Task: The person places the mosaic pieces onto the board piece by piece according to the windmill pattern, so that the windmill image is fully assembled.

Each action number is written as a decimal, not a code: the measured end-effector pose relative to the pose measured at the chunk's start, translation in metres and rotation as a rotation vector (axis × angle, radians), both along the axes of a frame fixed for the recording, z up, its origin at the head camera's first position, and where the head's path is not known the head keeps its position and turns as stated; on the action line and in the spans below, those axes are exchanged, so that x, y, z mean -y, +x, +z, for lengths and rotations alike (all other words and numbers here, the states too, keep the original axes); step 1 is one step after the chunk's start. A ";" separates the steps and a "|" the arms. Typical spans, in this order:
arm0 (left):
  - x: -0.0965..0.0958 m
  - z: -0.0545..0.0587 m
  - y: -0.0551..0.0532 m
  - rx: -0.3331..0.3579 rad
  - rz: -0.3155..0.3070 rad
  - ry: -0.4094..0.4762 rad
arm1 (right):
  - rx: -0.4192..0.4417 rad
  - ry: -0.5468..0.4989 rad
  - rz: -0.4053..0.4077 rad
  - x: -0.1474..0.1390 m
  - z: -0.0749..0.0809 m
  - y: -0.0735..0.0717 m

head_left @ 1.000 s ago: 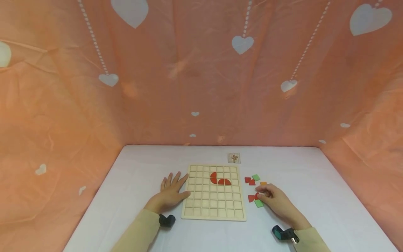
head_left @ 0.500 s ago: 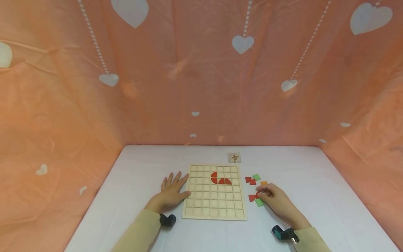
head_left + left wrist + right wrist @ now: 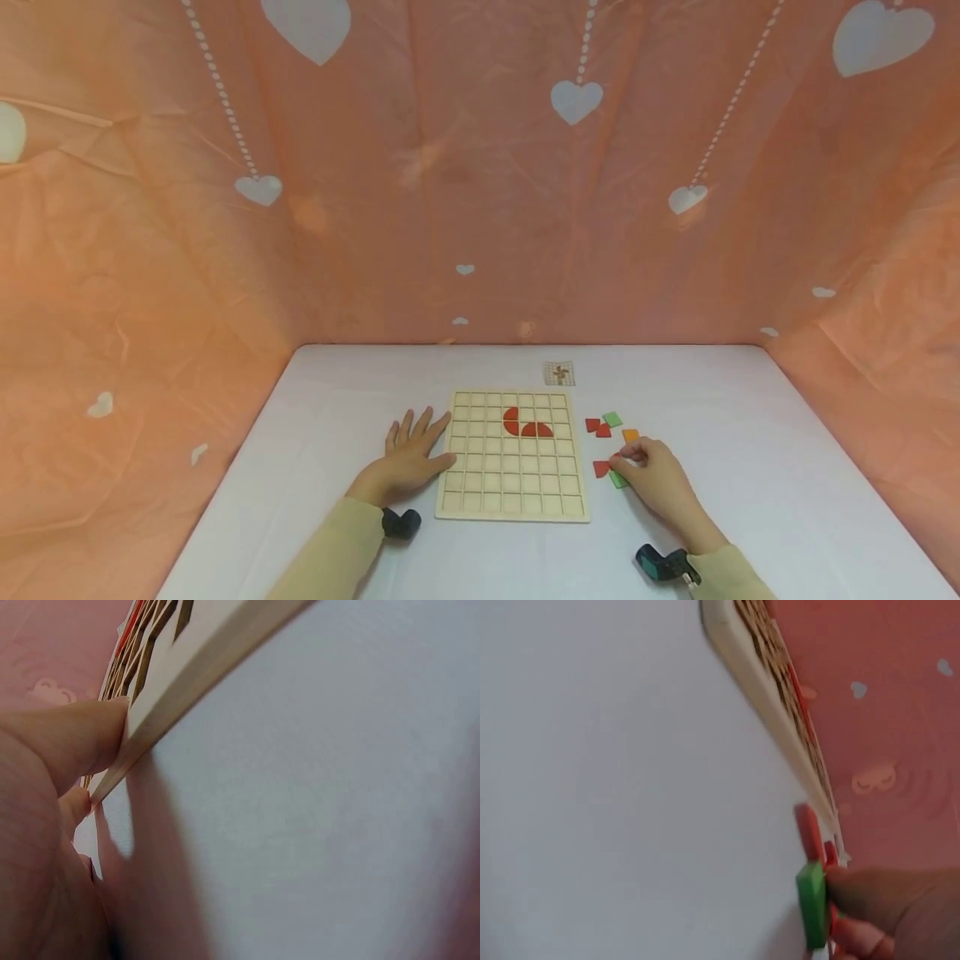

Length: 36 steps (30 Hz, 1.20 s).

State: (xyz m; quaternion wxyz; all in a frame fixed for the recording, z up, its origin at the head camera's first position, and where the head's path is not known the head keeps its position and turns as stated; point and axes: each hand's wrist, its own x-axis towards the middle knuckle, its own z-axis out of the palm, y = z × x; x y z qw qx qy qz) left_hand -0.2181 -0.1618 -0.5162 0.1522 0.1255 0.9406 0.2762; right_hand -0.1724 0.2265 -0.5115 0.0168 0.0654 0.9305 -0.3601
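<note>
My left hand (image 3: 408, 461) lies with fingers spread beside the wooden grid board (image 3: 472, 483). Its thumb and index fingertip touch the board's left edge, as the left wrist view also shows for the thumb (image 3: 90, 731). Several red quarter-round tiles (image 3: 512, 427) sit in the board's upper cells. Right of the board, my right hand (image 3: 660, 479) pinches a red tile (image 3: 617, 456) between thumb and fingers, which mostly hide it. Close by these fingertips lie another red tile (image 3: 601, 469) and a green tile (image 3: 618, 480); this green tile (image 3: 812, 904) partly covers the thumb in the right wrist view.
Farther back on the right are two red tiles (image 3: 593, 425), a green square tile (image 3: 612, 419) and an orange tile (image 3: 631, 435). A small pattern card (image 3: 560, 373) lies behind the board. Orange cloth (image 3: 525, 208) with hearts walls the white table (image 3: 360, 375).
My right wrist has shifted slightly left, and the red tile at its fingertips is more hidden than before. My left hand stays on the board's edge.
</note>
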 end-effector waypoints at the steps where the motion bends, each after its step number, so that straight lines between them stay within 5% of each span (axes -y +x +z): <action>1: 0.000 0.000 0.000 0.001 0.000 -0.003 | 0.000 0.004 -0.003 0.001 0.001 -0.001; 22: -0.002 0.000 0.001 -0.015 -0.007 0.003 | 0.064 0.068 -0.035 0.010 0.008 0.001; 36: -0.001 -0.001 0.001 -0.007 0.018 -0.009 | 0.010 -0.042 -0.004 0.017 0.012 -0.003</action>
